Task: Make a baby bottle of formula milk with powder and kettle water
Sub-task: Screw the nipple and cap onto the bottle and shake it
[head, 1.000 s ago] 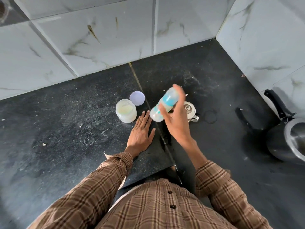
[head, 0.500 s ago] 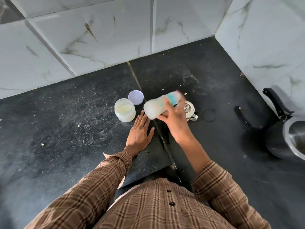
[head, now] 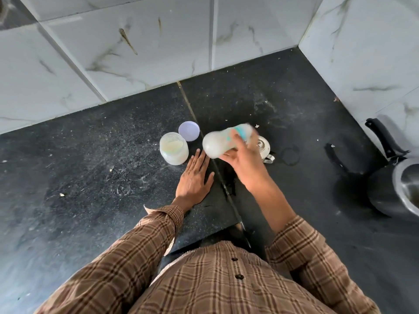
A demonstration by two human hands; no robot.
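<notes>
One bottle (head: 223, 141), one jar (head: 174, 148), one lid (head: 188, 131), one kettle (head: 264, 147), two hands (head: 195, 180).

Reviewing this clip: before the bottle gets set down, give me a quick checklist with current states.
1. Right hand grips the baby bottle: ok.
2. Bottle holds milky liquid: ok.
3. Bottle cap sealed tight: cannot tell, blurred.
4. Left hand lies flat on the counter, free to help: ok.
5. Powder jar closed: not ok, its lid lies beside it.
6. Kettle lid on: ok.
</notes>
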